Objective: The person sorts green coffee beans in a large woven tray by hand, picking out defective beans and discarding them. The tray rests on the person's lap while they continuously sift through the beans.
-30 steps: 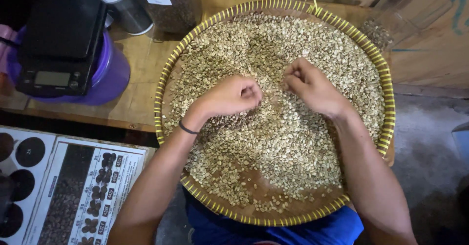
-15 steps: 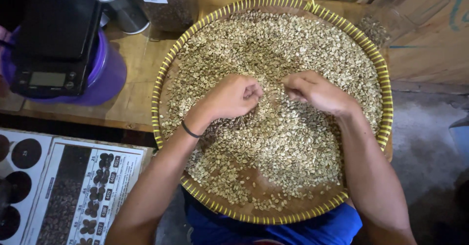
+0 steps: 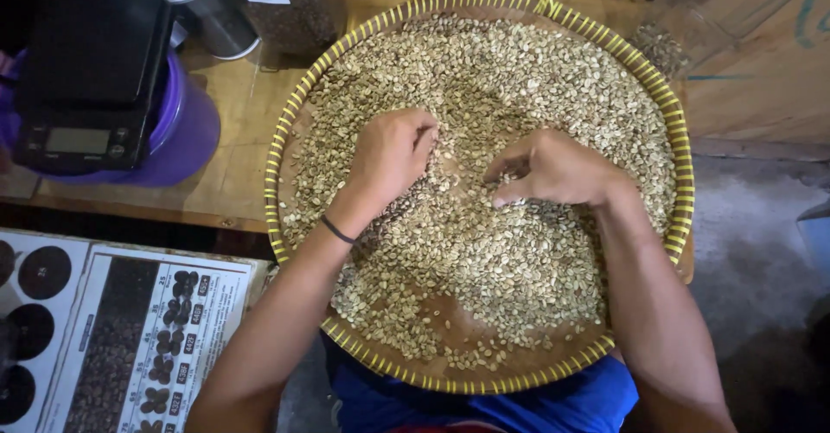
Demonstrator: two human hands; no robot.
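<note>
Our left hand (image 3: 391, 158) rests knuckles-up on the pale green beans (image 3: 484, 226), fingers curled loosely inward; whether it pinches any we cannot tell. Our right hand (image 3: 553, 169), just beside it toward three o'clock, is narrowed, thumb meeting forefinger as if nipping a single bean. The beans lie spread thin across the round woven tray (image 3: 683, 182), probably so each shows singly, with bare weave near six o'clock. Off the tray at nine o'clock a black digital scale (image 3: 86, 79) sits atop a purple tub (image 3: 186, 130); a printed bean chart (image 3: 130, 347) lies toward eight o'clock.
</note>
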